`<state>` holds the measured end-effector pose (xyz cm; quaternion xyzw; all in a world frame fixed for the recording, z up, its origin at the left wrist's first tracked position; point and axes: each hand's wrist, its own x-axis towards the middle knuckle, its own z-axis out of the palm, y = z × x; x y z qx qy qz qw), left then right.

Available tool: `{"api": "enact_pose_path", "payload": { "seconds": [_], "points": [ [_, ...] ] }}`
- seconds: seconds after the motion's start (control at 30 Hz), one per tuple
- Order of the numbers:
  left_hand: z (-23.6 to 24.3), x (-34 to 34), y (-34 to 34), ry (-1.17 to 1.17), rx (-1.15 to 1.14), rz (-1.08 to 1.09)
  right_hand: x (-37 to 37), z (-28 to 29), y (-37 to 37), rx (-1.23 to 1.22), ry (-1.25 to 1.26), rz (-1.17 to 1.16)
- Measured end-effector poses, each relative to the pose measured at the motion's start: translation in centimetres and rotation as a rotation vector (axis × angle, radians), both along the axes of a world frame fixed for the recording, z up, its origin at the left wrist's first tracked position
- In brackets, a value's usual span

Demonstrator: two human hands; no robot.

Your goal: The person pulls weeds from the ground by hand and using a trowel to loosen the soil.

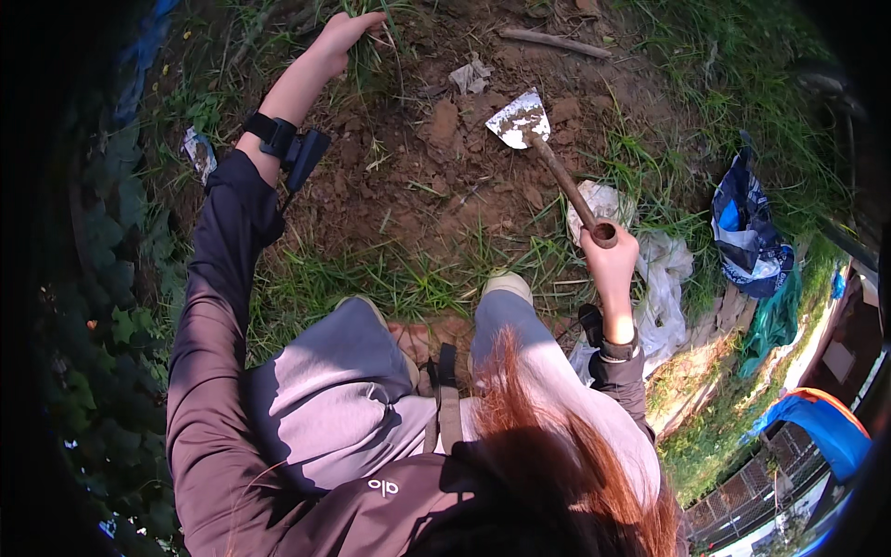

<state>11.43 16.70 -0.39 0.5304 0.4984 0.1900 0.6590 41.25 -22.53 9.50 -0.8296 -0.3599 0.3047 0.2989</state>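
In my right hand is a short-handled hoe, the fingers wrapped round the hollow end of its brown, tube-like handle. Its flat pale blade, smeared with soil, rests on or just above the loose brown earth. My left hand reaches far forward to the upper left, closed on a tuft of grass; some of its fingertips are hidden among the blades. A black strap with a small device sits on the left wrist.
A stick and a crumpled pale scrap lie on the soil ahead. White plastic, a dark blue bag and green plastic lie at right. Grass grows before my knees; leafy plants stand left.
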Motion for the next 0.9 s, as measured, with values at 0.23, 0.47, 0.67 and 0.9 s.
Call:
{"api": "enact_pose_path", "payload": {
  "seconds": [0.23, 0.47, 0.67, 0.9],
  "points": [
    [1.4, 1.9, -2.7, 0.078, 0.067, -0.115, -1.6, -2.8, 2.9, 0.011, -0.188, 0.056],
    [4.2, 2.1, -3.5, 0.062, 0.018, -0.062, -5.9, -6.2, 11.5, 0.157, 0.386, -0.239],
    [2.9, -1.0, -1.8, 0.216, 0.362, -0.117, -2.3, -4.0, 6.4, 0.041, 0.094, 0.070],
    [-1.6, 0.2, -0.9, 0.369, 0.501, -0.250, -3.3, 2.3, 0.7, -0.138, 0.093, 0.123]
  ]
}}
